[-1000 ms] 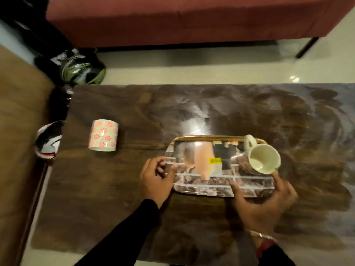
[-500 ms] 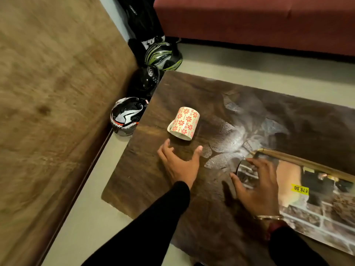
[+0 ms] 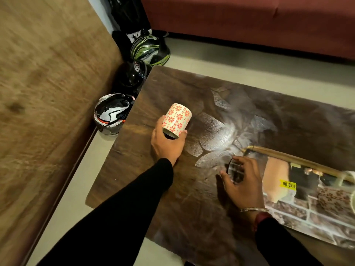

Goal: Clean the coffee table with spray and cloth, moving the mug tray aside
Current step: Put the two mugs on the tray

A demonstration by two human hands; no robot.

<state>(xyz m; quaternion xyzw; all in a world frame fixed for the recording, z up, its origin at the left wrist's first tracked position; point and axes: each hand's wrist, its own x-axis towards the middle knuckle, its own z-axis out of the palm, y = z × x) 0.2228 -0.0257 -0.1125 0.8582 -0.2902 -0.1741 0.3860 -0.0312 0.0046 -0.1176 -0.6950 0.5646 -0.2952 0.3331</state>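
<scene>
A white mug with red flower print [image 3: 177, 119] stands near the left end of the dark wooden coffee table [image 3: 192, 198]. My left hand [image 3: 167, 142] grips the mug from its near side, thumb and fingers wrapped round it. My right hand [image 3: 242, 181] rests with spread fingers on the left end of the mirrored tray [image 3: 311, 204], which lies at the right and carries a yellow price sticker [image 3: 287, 184]. A pale mug's rim [image 3: 352, 200] shows at the right frame edge. No spray bottle or cloth is in view.
Three helmets sit on the floor by the table's far left corner: a black-and-white one [image 3: 110, 114], a black one [image 3: 132, 75] and a green-striped one [image 3: 149, 49]. A brown sofa [image 3: 42, 93] runs along the left, a red sofa [image 3: 249, 18] at the back.
My view swung left from the tray to the table's left end. My left hand left the tray, reached the flowered mug and took hold of it. My right hand stayed on the tray's left end.
</scene>
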